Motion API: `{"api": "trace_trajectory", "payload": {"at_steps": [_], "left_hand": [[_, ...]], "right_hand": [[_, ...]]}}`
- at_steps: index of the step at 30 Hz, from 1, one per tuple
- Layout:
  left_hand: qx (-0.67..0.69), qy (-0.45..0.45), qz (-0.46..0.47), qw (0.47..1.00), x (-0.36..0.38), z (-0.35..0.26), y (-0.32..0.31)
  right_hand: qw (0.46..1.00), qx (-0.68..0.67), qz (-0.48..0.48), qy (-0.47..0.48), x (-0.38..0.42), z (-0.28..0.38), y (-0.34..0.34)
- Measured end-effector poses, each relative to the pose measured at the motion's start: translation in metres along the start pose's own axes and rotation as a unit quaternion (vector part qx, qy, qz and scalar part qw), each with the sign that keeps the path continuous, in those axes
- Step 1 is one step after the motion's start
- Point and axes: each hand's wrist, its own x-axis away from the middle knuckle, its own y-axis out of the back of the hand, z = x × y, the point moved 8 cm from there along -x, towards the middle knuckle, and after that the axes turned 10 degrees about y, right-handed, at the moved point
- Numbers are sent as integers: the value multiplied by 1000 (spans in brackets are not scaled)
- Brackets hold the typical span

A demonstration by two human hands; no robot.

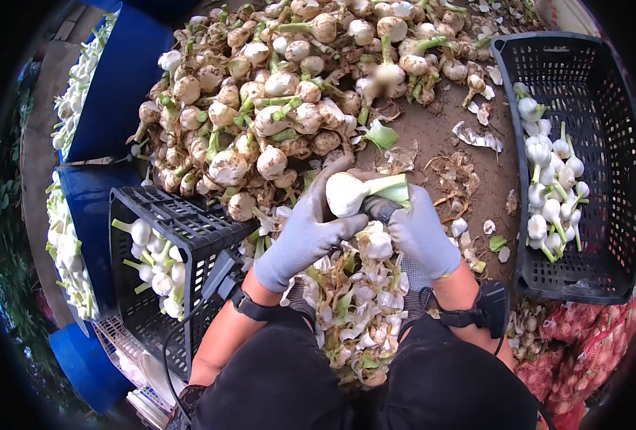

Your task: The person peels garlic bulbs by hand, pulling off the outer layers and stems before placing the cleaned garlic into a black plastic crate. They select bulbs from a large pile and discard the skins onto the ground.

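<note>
A clean white garlic bulb [344, 195] with a short green stem sits between my two grey-gloved hands, above a heap of peelings. My left hand [302, 231] is closed around the bulb, thumb below and fingers behind it. Beside the stem, my right hand [423, 231] is curled closed, its dark fingertips pressed against the underside of the garlic. Whether a small tool is hidden in the right hand, I cannot make out. Papery garlic skins [357, 308] lie between my legs under the hands.
A large pile of unpeeled garlic [268, 107] spreads ahead. To the right stands a black crate [604, 236] partly filled with cleaned bulbs; at left is another tilted black crate [189, 208]. Blue tubs [121, 86] of garlic line the far left, and red mesh sacks [583, 351] lie lower right.
</note>
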Motion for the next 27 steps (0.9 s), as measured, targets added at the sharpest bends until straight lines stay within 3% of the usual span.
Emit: {"api": "trace_trajectory", "payload": {"at_steps": [2, 3, 5, 6, 7, 8, 9, 10, 12, 13, 14, 16, 17, 18, 20, 22, 23, 24, 25, 26, 27], "left_hand": [[10, 12, -26, 1000, 1, 6, 0], [9, 13, -25, 1000, -1, 9, 8], [-32, 103, 18, 994, -5, 30, 30], [-101, 78, 30, 991, -6, 14, 31], [-172, -6, -36, 984, -19, 5, 37], [-241, -90, -103, 961, -26, -2, 37], [-247, -52, -135, 958, -25, -10, 35], [-200, -124, -110, 966, -23, -27, 28], [-216, -101, -36, 970, -14, -40, 10], [-165, -94, -28, 981, -17, -24, 10], [-187, -53, -32, 980, -21, -16, 11], [-74, 34, -32, 996, -23, -3, 14], [-38, 60, -57, 996, -21, -1, 19], [111, 74, -7, 991, -20, 3, 15], [216, -1, 76, 973, -22, 0, 10], [306, 3, 51, 950, -23, -2, 3], [208, -21, 32, 977, -22, -2, 5], [207, -21, 32, 977, -28, 9, 10], [394, 15, 59, 917, -38, 27, 17], [563, 52, 82, 821, -44, 43, 21], [538, 72, 19, 839, -46, 44, 22]], "right_hand": [[981, 188, 14, -40, 0, -15, 14], [979, 193, -11, -68, 0, -22, 19], [980, 181, 1, -81, 7, -18, 14], [981, 170, 15, -91, 12, -18, 11], [991, -36, 55, -119, 16, -27, -7], [989, 9, 58, -132, 26, -27, -9], [992, 38, 40, -110, 24, -29, -6], [994, 66, 19, -88, 22, -27, -2], [991, 102, 59, -55, 13, -14, 4], [956, 218, 137, 138, 11, 4, -4], [957, 217, 134, 139, 14, 5, -1], [967, 248, 59, 10, 15, 3, 11], [943, 330, 16, 29, 13, 3, 29], [944, 329, 18, 27, 13, 1, 39], [883, 465, -45, -52, 16, -4, 71], [910, 385, 133, -76, 34, -8, 30], [897, 361, 242, -81, 50, -6, 0], [875, 284, 392, -1, 66, 8, -36], [832, 158, 528, -63, 88, 10, -60], [851, 111, 513, -29, 94, 10, -56], [864, 140, 480, -58, 82, 12, -52]]}}
